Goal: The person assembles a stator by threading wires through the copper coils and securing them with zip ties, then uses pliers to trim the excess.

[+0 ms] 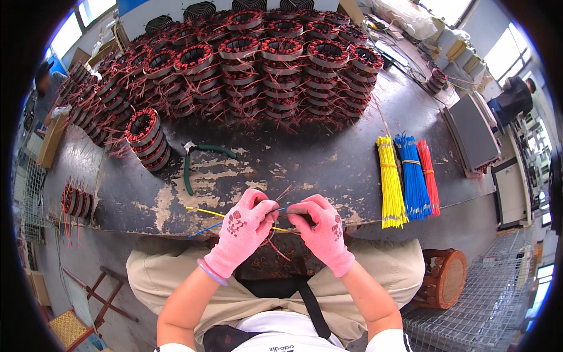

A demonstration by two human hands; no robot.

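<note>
A: Pink knit gloves cover both hands. Report each grip.

B: Left hand (241, 230): fingers pinched narrow on thin copper wire leads (280, 202) at the bench (328, 170) front edge, 6 o'clock. Right hand (321, 229): closed on the same leads, just beside the left hand, fingertips almost touching. One yellow wire (205, 211) and one blue wire (202, 230) trail from the left hand toward 8 o'clock.

A: Count the wire bundles.

B: Three, side by side at 3 o'clock: one yellow bundle (390, 182), one blue bundle (413, 176), one red bundle (428, 176).

A: Tools?

B: One pair of green-handled pliers (196, 161), lying at 10 o'clock from the hands, well apart from them.

A: Wound stators?

B: Stacked stators (264, 64) with copper windings and red wrap fill the far side at 12 o'clock; the exact count cannot be told. One separate stack (146, 138) stands at 10 o'clock, just beside the pliers.
</note>
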